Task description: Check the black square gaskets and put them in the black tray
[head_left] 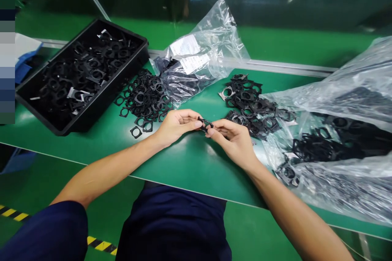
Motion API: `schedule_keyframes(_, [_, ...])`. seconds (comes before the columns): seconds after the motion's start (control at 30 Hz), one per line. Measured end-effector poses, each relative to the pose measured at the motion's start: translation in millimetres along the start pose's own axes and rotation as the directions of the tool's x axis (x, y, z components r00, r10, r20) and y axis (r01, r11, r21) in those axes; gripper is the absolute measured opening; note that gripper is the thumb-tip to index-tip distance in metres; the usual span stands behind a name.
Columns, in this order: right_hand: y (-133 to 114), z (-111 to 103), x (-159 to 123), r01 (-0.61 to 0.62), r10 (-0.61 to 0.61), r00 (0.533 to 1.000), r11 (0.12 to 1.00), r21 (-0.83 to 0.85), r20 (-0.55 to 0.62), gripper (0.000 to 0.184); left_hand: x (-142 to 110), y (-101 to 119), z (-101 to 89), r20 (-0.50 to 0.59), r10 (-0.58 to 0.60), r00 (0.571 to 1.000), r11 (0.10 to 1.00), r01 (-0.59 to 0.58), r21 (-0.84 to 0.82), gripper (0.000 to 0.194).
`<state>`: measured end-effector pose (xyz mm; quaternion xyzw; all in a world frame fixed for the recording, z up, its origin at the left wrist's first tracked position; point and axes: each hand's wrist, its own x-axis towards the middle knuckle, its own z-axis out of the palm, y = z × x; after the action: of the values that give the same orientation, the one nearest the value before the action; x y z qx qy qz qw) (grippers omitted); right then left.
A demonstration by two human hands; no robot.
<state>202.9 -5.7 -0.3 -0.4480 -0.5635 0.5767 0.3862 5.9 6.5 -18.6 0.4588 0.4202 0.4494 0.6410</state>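
The left hand (176, 127) and right hand (232, 142) are pinching a black frame (204, 124) — fingertips (210, 132) clamped on it from both sides — just right of a loose pile (143, 100) of frames on the bench (186, 167).

You've got a black plastic tray (101, 104) heaped with square black frames on the green surface (190, 163), plus loose piles of frames (143, 100) beside it. Behind those sits a clear plastic bag (211, 36) with white labels (185, 45), and a bigger bag (346, 85) slumps on the right. A metal rail (275, 65) runs along the back, and yellow-and-black tape (102, 246) marks the floor.
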Motion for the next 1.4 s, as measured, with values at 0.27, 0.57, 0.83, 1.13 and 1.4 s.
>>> schedule_keyframes(0.27, [5.2, 1.4, 1.1, 0.065, -0.07, 0.996, 0.994, -0.088, -0.058, 0.033, 0.0, 2.4, 2.2, -0.06, 0.009, 0.998, 0.998, -0.005, 0.066, 0.038])
schedule_keyframes(0.57, [-0.2, -1.4, 0.7, 0.078, -0.08, 0.996, 0.996, -0.053, -0.039, 0.03, 0.6, 3.8, -0.8, 0.04, -0.135, 0.99, 0.985, 0.138, -0.104, 0.039])
schedule_keyframes(0.83, [1.5, -4.2, 2.3, 0.005, -0.006, 1.0, 0.999, -0.037, -0.02, 0.035, 2.3, 9.6, -7.5, 0.1, -0.18, 0.979, 0.984, 0.181, -0.001, 0.031])
schedule_keyframes(1.13, [-1.6, -3.7, 3.4, -0.113, 0.107, 0.993, 0.981, 0.156, 0.046, 0.025, 3.0, 15.8, -11.6, 0.184, -0.239, 0.953, 0.971, 0.233, 0.052, 0.033])
schedule_keyframes(1.4, [-5.9, -5.4, 4.1, -0.137, 0.123, 0.99, 0.954, 0.268, 0.066, 0.02, 1.8, 15.3, -5.3, 0.22, -0.219, 0.951, 0.969, 0.238, -0.064, 0.038])
